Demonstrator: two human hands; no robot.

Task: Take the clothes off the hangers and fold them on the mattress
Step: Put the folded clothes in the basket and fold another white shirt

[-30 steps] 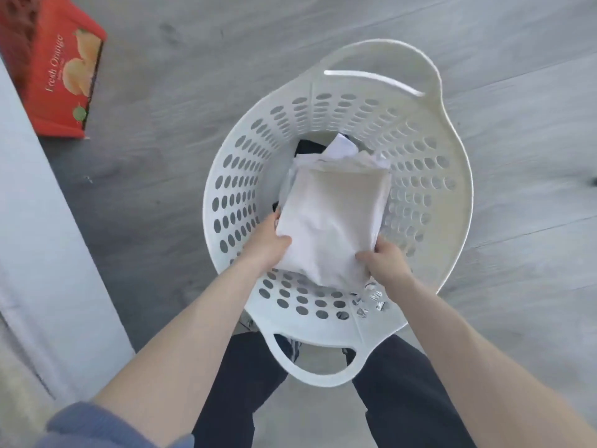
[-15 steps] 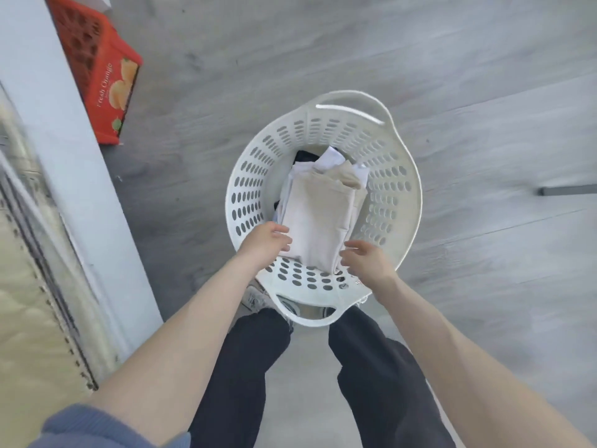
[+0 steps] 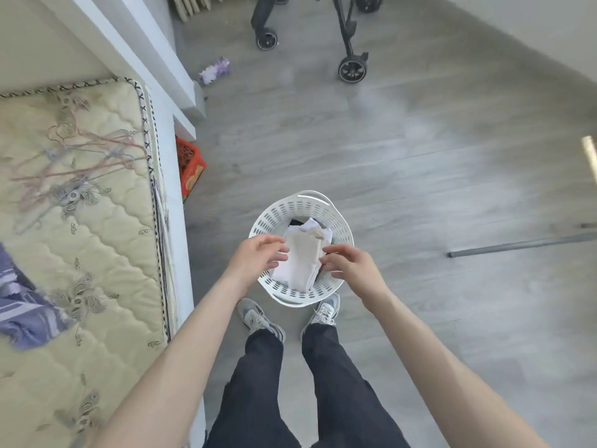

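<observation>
**Just over the basket, both hands hang loose**

I see the left hand (image 3: 258,257) and right hand (image 3: 350,267) side by side, fingers relaxed and slightly curled, pinching nothing. Between and under their fingertips a stack of folded clothes (image 3: 302,265), cream on top, lies in a white laundry basket (image 3: 345,232) on the grey floor (image 3: 420,156). I cannot tell whether the fingertips touch the cloth. Well left of the left hand, bare wire hangers (image 3: 87,163) and a blue striped cloth (image 3: 22,313) lie on the mattress (image 3: 106,253).
</observation>
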